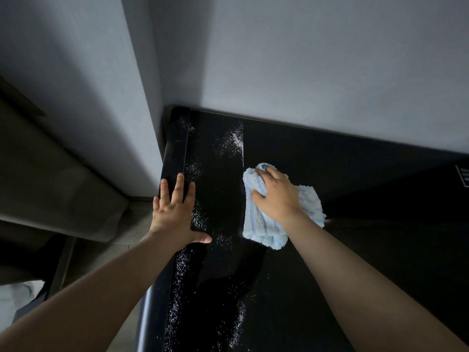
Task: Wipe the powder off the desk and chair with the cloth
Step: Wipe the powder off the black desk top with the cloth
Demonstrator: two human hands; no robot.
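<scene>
Left grip (175, 212) lay flat on the black tabletop (330, 161) at its left edge. Fingers were straight and spread, thumb out to the side, holding nothing.

Right grip (276, 196) rested palm down on the light blue cloth (257, 224), fingers curled into its bunched far end. The cloth lay on the tabletop under this grip and reached past the wrist toward the person.

White powder (195, 171) lay scattered between the two grips: close along the left grip's right side, in a streak beyond and left of the right grip, and in bands nearer the person. A grey wall (304, 59) stood beyond both grips.
</scene>
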